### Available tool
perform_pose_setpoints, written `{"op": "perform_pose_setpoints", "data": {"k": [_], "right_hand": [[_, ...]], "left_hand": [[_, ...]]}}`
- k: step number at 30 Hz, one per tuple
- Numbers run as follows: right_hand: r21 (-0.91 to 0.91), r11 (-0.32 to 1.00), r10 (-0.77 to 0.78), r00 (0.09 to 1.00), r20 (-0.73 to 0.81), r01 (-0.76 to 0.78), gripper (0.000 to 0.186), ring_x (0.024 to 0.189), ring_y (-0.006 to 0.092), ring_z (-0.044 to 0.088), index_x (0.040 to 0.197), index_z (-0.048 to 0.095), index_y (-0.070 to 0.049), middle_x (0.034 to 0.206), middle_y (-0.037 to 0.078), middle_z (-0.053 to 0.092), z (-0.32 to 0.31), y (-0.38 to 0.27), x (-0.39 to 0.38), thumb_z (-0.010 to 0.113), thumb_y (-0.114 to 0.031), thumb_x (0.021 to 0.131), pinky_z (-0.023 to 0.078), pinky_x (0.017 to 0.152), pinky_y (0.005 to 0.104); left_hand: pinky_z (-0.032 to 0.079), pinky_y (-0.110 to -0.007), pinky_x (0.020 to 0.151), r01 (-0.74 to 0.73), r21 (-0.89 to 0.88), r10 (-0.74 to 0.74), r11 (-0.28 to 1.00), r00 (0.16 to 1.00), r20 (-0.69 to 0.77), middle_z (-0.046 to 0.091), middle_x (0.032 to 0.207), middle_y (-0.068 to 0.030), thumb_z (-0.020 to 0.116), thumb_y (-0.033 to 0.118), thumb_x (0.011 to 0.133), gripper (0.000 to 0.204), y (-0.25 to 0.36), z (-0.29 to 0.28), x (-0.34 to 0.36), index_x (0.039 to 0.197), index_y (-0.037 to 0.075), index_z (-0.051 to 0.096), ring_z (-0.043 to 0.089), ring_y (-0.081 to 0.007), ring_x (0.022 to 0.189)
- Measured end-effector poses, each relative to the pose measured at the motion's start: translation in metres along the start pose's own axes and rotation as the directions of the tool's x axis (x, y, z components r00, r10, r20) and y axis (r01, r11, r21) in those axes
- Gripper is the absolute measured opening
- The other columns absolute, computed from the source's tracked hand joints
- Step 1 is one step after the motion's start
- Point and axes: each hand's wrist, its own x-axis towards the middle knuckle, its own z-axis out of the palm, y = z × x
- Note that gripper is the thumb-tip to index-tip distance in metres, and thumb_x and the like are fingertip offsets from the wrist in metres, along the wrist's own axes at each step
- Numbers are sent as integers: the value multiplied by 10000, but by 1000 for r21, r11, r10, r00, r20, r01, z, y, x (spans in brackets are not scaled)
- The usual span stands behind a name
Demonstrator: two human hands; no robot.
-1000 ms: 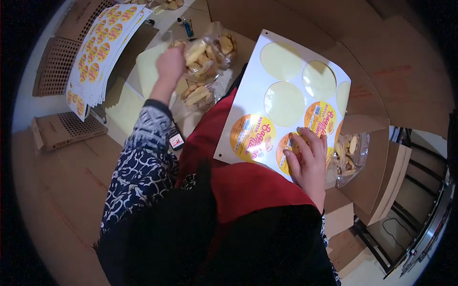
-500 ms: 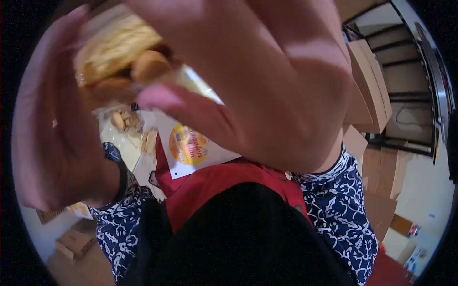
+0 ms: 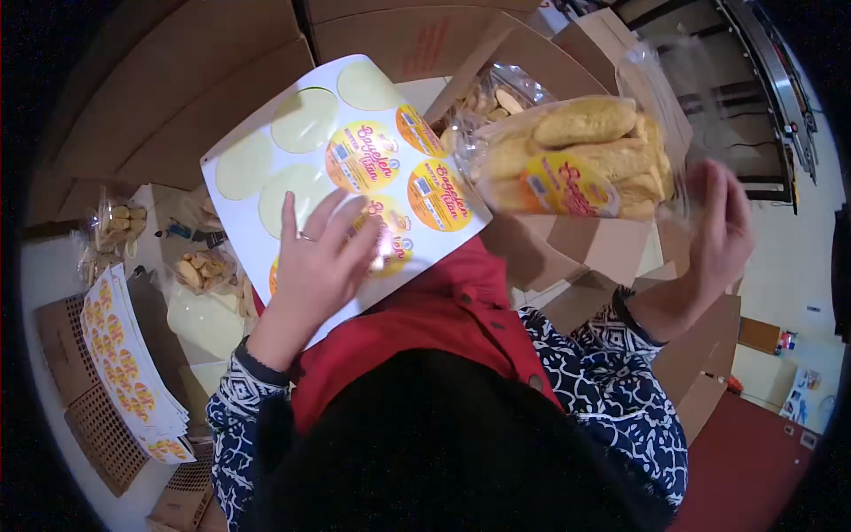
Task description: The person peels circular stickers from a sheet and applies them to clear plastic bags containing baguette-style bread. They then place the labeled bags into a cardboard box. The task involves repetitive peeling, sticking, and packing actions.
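A white sheet of round yellow-and-orange stickers (image 3: 244, 226) lies tilted across my lap, with several sticker places on its far and left part bare. My left hand (image 3: 324, 266) rests flat on the sheet, fingers spread over a sticker near the middle. To the right, my right hand (image 3: 722, 222) pinches the loose clear end of a plastic bag of bread rusks (image 3: 589, 133). This bag lies sideways, its near side bearing a round yellow-orange sticker (image 3: 572, 188). Its left end comes close to the sheet's right corner.
An open cardboard box (image 3: 523, 53) ahead holds another clear bag of rusks (image 3: 501, 102). More bagged rusks (image 3: 204, 269) sit at the left, near a stack of sticker sheets (image 3: 128, 363). Large cardboard boxes (image 3: 177, 89) stand at the far side; a dark metal rack (image 3: 753, 115) is far right.
Both hands, raised close to the camera before, are now lower. The bag of rusks has gone from the upper left to the right side, and my left hand now lies on the sticker sheet.
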Motion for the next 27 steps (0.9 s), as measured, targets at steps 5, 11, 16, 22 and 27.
{"op": "perform_pose_setpoints", "data": {"k": [5, 11, 16, 22, 27], "right_hand": [[-541, 841, 80, 983, 163, 22, 161, 697, 180, 630, 921, 646, -38, 758, 121, 645, -10, 56, -15, 585, -160, 835, 474, 622, 275], [-715, 662, 163, 888, 429, 224, 242, 721, 307, 611, 897, 651, -78, 773, 150, 622, -1, 159, -38, 569, -294, 827, 473, 625, 361], [-704, 705, 383, 790, 479, 86, 286, 714, 316, 613, 916, 647, -66, 766, 179, 620, -3, 242, -83, 541, -321, 844, 475, 644, 366], [-772, 626, 491, 824, 281, -110, 280, 739, 306, 609, 920, 655, -105, 786, 147, 632, 24, 280, -133, 534, -345, 841, 471, 669, 382], [-748, 607, 542, 829, 140, -271, 285, 714, 269, 624, 916, 659, -101, 759, 119, 642, 31, 318, -146, 527, -342, 840, 477, 652, 357]], "left_hand": [[206, -566, 982, 107, -26, -106, 994, 993, 60, 530, 1095, -62, 628, 170, 724, 252, -13, 10, -21, 964, 102, 593, 459, -263, 1098], [221, -549, 981, 216, -52, -215, 975, 976, 17, 541, 1081, -62, 630, 163, 726, 208, -17, 6, -31, 920, 89, 612, 461, -260, 1099], [229, -548, 975, 255, -61, -254, 965, 967, 28, 547, 1073, -70, 624, 155, 734, 194, -21, -4, -33, 910, 75, 615, 472, -266, 1086], [237, -537, 975, 283, -45, -282, 958, 959, 26, 547, 1075, -73, 618, 143, 733, 197, -22, -5, -35, 916, 70, 613, 483, -269, 1073], [241, -531, 977, 278, -79, -276, 957, 960, 41, 546, 1074, -74, 612, 137, 736, 189, -25, -5, -29, 913, 70, 609, 490, -268, 1065]]}}
